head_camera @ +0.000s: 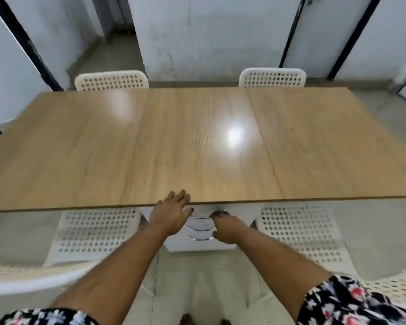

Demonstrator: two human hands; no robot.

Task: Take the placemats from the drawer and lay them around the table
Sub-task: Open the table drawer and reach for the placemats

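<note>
A long wooden table [103, 148] fills the middle of the head view. Under its near edge stands a white drawer unit [202, 246] with curved chrome handles [201, 238]. My left hand [171, 213] rests flat on the table's near edge, fingers spread over the top. My right hand [225, 225] is below the edge, its fingers curled at the top drawer's handle. The drawers look closed. No placemats are visible.
Two white perforated chairs [111, 80] [272, 77] stand at the far side. Two more [92, 231] [302, 231] are tucked under the near side, left and right of the drawer unit. Pale tiled floor and white walls surround the table.
</note>
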